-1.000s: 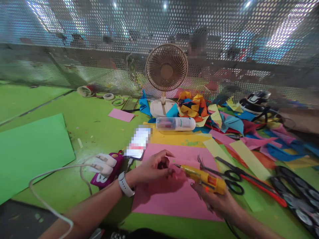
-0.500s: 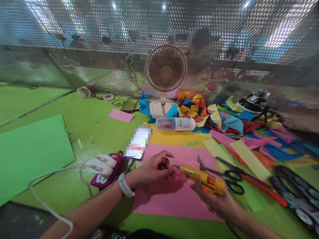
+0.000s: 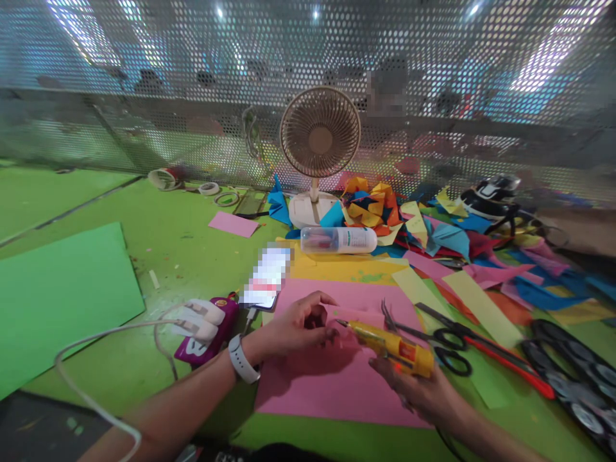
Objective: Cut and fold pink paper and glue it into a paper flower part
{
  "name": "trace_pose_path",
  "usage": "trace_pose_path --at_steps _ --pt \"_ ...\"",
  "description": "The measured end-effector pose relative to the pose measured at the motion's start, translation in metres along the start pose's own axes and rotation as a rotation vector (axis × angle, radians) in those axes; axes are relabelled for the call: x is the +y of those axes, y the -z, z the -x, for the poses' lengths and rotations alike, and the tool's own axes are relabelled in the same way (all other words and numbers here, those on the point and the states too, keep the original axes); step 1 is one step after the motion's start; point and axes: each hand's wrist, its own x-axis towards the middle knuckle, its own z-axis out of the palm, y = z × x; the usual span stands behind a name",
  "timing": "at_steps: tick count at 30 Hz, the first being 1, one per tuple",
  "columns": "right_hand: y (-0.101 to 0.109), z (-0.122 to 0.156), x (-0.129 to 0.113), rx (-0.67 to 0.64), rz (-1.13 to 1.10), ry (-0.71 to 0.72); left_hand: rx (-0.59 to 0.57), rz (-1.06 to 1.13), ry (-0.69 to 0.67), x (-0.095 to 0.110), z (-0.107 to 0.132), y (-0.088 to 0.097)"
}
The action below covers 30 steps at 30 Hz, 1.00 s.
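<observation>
Two bare hands; pink sheet (image 3: 332,398) as dial centre. Right hand (image 3: 426,393): gripping a yellow glue gun (image 3: 392,346) over the sheet's 3 o'clock side, nozzle toward 10 o'clock. Left hand (image 3: 303,325): at 10 o'clock, thumb and fingers curled, gap narrow; whether they pinch paper, cannot tell. Scissors (image 3: 414,332): 3 o'clock, just beside the gun. Phone (image 3: 267,279): between 10 and 11. Plastic bottle (image 3: 339,240), desk fan (image 3: 320,135): 12 o'clock, fan farther.

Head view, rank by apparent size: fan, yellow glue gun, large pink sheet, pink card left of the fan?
1. Large pink sheet, though partly covered
2. Fan
3. Yellow glue gun
4. Pink card
</observation>
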Motion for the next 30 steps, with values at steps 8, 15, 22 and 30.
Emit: trace_pose_path --at_steps 8,15,22,30 --pt "0.0004 0.001 0.0 0.0 0.029 -0.025 0.001 0.001 0.003 0.0 0.0002 -0.0004" --pt "-0.0014 0.0017 -0.0009 0.013 0.004 -0.042 -0.006 -0.024 0.005 0.0003 0.0001 0.0002" --pt "-0.0004 0.0012 0.0008 0.018 -0.015 -0.034 -0.006 -0.044 -0.001 0.0021 0.0005 0.0" --pt "-0.0017 0.002 -0.0014 0.032 0.027 -0.021 0.004 -0.044 -0.011 0.0008 0.0006 -0.0008"
